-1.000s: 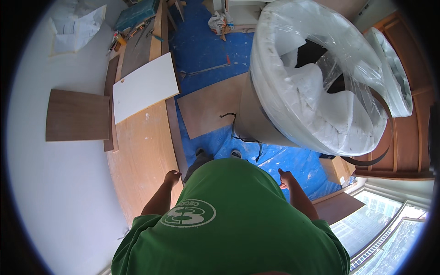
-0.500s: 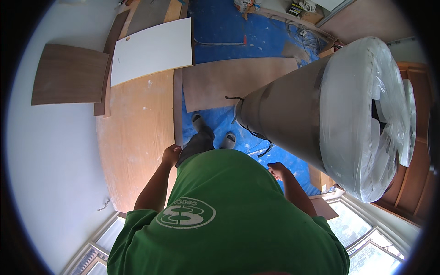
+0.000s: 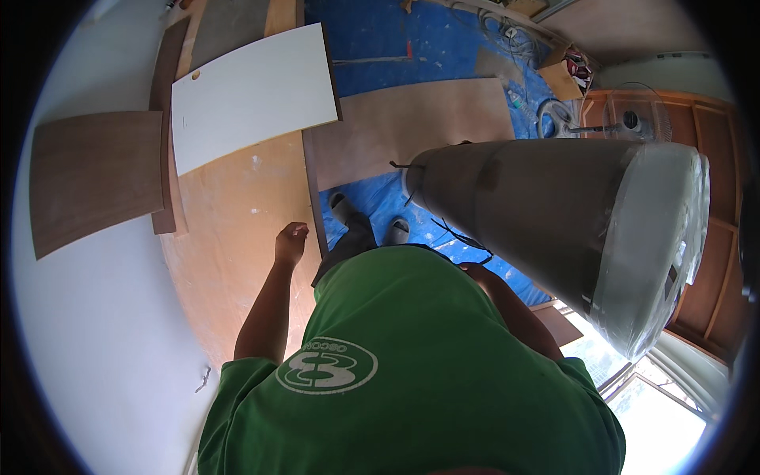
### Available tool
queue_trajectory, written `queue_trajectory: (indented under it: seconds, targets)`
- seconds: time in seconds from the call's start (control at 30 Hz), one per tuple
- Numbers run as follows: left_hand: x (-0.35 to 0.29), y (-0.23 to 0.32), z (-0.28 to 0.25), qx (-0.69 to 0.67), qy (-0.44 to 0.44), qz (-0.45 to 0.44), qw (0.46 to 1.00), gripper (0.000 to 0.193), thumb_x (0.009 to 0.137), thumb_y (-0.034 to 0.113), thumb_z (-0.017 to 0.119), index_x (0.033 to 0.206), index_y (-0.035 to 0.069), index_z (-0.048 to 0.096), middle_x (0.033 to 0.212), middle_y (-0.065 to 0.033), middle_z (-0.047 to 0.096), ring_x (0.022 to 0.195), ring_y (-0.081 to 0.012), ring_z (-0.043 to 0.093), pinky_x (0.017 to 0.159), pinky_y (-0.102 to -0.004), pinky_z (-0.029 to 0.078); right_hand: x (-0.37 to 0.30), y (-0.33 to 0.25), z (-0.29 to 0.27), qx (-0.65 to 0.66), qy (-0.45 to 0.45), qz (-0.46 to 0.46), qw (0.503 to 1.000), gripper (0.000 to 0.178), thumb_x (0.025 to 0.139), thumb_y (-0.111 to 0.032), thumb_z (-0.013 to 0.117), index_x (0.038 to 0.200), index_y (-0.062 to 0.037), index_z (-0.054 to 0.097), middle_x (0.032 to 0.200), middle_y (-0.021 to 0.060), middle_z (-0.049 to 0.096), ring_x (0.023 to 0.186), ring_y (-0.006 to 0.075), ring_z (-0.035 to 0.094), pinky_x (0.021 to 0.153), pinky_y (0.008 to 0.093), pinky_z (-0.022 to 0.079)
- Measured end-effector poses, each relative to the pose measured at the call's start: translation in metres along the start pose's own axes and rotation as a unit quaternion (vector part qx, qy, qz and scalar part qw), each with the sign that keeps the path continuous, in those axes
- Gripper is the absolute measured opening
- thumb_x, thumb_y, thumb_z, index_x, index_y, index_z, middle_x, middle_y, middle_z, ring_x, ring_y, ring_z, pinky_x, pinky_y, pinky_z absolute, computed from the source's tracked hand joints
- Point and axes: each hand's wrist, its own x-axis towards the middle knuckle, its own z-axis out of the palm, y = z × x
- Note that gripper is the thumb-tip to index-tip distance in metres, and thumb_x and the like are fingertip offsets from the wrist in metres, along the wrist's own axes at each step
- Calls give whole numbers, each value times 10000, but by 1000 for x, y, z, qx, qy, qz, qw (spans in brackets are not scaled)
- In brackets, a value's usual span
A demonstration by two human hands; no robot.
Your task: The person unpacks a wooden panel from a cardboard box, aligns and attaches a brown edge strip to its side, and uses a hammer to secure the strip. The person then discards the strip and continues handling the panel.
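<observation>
My left hand (image 3: 291,244) hangs over the pale wooden board (image 3: 237,214) that lies at my left, its fingers loosely curled, slightly apart and empty. Close to my right side is my right hand (image 3: 475,273), its fingers mostly hidden by my arm and green shirt. The nearest thing to that hand is a tall grey-brown wrapped roll (image 3: 522,206) with a thick clear-plastic end (image 3: 653,245). Dark cords (image 3: 463,236) hang about its lower part, near my right hand; whether the hand touches them I cannot tell.
A white panel (image 3: 253,95) lies across the pale board, and a brown panel (image 3: 99,178) leans at the left wall. Blue sheeting (image 3: 364,47) covers the floor, with a brown board (image 3: 412,119) on it. An electric fan (image 3: 631,120) and an open carton (image 3: 564,75) stand beyond the roll.
The view has shifted, so the roll appears lower and further right, showing the fan behind it. My left hand has risen forward over the board; my right hand has become mostly hidden.
</observation>
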Motion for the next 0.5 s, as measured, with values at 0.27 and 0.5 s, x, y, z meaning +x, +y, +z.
queue_trajectory:
  seconds: [0.27,0.5]
  targets:
    - [25,-3,-48,-102,50,-30,993,210,967,91,604,1122,-18,696,987,-112,746,886,-187,716,818,-300,572,-31,-97,0,-173,100,-38,979,502,1036,-499,503,1284,-100,679,1195,163,720,1103,252,675,985,428,486]
    - [14,-17,-56,-146,74,-57,985,204,967,76,588,1107,-31,690,977,-127,735,869,-191,710,800,-307,582,-25,-159,9,11,50,-88,995,565,1050,-514,464,1273,-35,665,1240,199,684,1141,272,643,1002,410,461]
